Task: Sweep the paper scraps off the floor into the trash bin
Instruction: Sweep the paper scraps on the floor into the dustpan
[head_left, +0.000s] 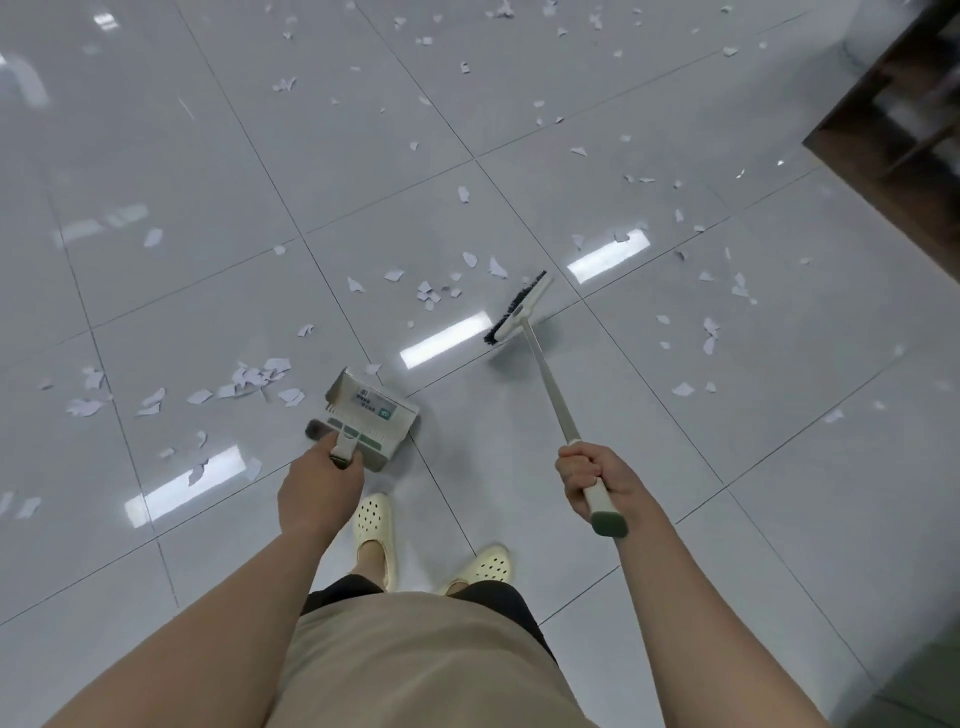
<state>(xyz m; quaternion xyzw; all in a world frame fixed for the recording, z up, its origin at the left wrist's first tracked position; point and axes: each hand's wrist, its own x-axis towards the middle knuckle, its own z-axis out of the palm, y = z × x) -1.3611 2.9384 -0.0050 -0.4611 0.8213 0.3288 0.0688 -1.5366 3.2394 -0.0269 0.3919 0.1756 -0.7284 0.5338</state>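
Gripping dustpan (370, 415) left hand (317, 488), right hand (597, 480) clenching broom (540, 364), scraps (260, 376) scattered, shelf (898, 119) far right.

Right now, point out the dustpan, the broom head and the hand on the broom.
dustpan (371, 410): head view, on its labelled top panel.
broom head (519, 307): head view, middle of the bristle bar.
right hand (592, 480): head view, back of the hand.

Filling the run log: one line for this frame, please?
left hand: grips dustpan handle | right hand: grips broom | paper scraps: scattered on floor | trash bin: not in view
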